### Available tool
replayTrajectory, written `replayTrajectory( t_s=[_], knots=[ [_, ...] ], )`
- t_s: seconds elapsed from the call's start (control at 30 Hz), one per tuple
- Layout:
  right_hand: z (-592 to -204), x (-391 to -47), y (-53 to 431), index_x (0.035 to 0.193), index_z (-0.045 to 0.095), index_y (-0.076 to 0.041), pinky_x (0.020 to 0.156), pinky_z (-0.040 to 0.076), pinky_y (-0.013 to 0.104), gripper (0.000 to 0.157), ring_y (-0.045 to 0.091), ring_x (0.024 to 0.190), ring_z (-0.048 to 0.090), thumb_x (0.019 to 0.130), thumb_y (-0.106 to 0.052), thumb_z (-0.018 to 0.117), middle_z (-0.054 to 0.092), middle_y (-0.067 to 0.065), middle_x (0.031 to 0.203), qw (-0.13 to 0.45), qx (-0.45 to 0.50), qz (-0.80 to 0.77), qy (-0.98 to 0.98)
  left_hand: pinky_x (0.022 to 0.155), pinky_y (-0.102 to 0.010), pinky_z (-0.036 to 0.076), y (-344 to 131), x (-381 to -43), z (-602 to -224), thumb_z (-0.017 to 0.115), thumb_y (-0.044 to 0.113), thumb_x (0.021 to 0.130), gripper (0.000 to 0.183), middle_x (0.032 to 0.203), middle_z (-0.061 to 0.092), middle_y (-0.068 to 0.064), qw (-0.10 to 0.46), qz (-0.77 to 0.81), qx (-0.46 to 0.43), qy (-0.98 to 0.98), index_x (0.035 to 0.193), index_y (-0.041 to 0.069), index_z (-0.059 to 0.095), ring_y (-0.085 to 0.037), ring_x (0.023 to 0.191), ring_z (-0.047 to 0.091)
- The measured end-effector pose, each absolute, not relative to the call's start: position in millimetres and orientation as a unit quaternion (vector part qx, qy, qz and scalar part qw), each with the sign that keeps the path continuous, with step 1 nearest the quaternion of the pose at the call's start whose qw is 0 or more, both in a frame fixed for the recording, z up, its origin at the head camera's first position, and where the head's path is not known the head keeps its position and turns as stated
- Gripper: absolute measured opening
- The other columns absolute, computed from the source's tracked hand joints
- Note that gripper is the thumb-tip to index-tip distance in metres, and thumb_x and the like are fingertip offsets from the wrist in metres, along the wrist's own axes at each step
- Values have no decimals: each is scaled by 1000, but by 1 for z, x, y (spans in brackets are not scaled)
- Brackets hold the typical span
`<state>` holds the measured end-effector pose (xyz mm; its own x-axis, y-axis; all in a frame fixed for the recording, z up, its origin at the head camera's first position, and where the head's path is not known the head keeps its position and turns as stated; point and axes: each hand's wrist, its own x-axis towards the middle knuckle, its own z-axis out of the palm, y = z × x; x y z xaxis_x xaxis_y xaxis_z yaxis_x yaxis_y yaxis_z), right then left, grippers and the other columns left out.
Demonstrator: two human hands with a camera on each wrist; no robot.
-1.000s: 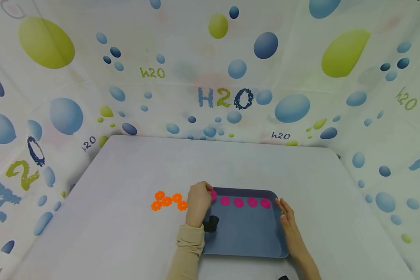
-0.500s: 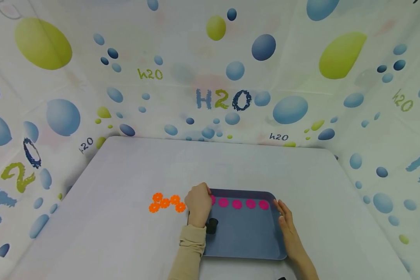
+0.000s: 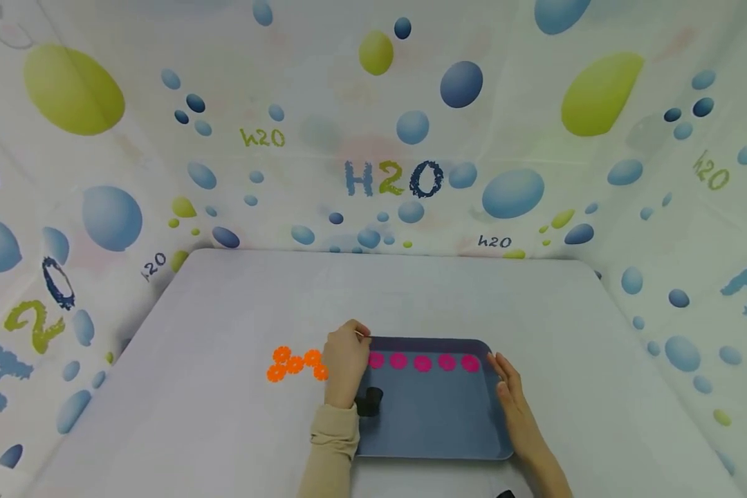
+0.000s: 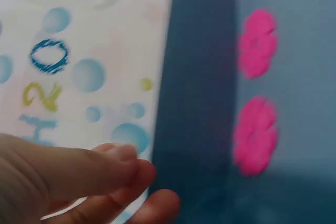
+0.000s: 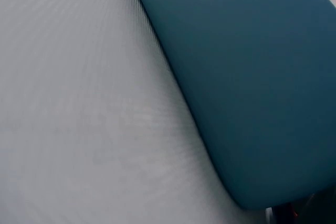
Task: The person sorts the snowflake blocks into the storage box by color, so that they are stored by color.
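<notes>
A blue-grey tray [image 3: 436, 422] lies on the white table. Along its far side runs a row of several pink flower-shaped pieces [image 3: 422, 363]. My left hand [image 3: 345, 363] is over the tray's far left corner, beside the leftmost pink piece. In the left wrist view its thumb and fingers [image 4: 152, 205] are loosely bent, with nothing visible between them. My right hand [image 3: 517, 408] rests against the tray's right rim, fingers extended. The right wrist view shows only the tray's outer side [image 5: 252, 103] and the tabletop; no fingers appear there.
Several orange flower-shaped pieces [image 3: 295, 364] lie on the table left of the tray, partly covered by the left hand. A black wrist device [image 3: 370, 402] overhangs the tray's left part. A patterned curtain [image 3: 411, 173] stands around the table's far and side edges.
The left hand held a pink flower-shaped piece at the row's left end; that piece now lies in the tray, let go. The hand has shifted slightly left. The right hand keeps its place.
</notes>
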<state>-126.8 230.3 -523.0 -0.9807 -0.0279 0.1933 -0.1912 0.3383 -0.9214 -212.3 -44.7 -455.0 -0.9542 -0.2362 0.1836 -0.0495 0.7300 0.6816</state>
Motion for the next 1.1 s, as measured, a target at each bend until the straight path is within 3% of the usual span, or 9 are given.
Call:
replayTrajectory(
  t_s=[0.3, 0.43, 0.57, 0.77, 0.97, 1.1],
  knots=[
    [-522, -126, 233, 154, 11, -6, 98, 16, -1, 51, -3, 145, 16, 107, -21, 24, 26, 23, 156, 63, 72, 562, -822, 40, -24, 32, -88, -210, -438, 63, 11, 90, 10, 83, 72, -13, 162, -393, 107, -899, 94, 6, 70, -19, 44, 49],
    [-521, -126, 235, 154, 11, -5, 97, 17, -1, 50, -16, 137, 15, 107, -21, 24, 27, 25, 154, 73, 77, 563, -820, 49, -24, 39, -102, -210, -437, 62, 12, 92, 14, 93, 72, -14, 147, -436, 97, -883, 100, 5, 70, -26, 64, 65],
    [-520, -127, 234, 154, 11, -7, 97, 16, -1, 50, -21, 134, 14, 107, -20, 23, 27, 26, 153, 76, 80, 563, -819, 59, -23, 47, -117, -210, -441, 59, 10, 93, 17, 99, 72, -14, 120, -477, 87, -866, 105, 4, 70, -29, 82, 70],
    [-520, -126, 234, 154, 10, -8, 97, 15, -2, 50, -22, 134, 13, 107, -18, 23, 26, 28, 154, 70, 81, 563, -819, 68, -28, 51, -130, -205, -454, 51, -5, 83, 32, 103, 72, -14, 86, -473, 79, -873, 108, 5, 69, -28, 85, 69],
    [-519, -127, 233, 154, 10, -7, 97, 15, -2, 51, -20, 135, 13, 107, -19, 24, 26, 24, 156, 64, 73, 564, -820, 58, -25, 44, -138, -199, -468, 48, -8, 78, 43, 106, 72, -12, 28, -468, 60, -881, 113, 7, 68, -26, 85, 65],
    [-518, -126, 233, 154, 10, -6, 97, 15, -2, 51, -22, 133, 13, 107, -21, 24, 25, 24, 156, 62, 71, 566, -819, 56, -24, 41, -139, -195, -475, 47, -10, 77, 44, 107, 71, -14, 8, -459, 50, -887, 113, 5, 67, -21, 75, 61]
  ],
)
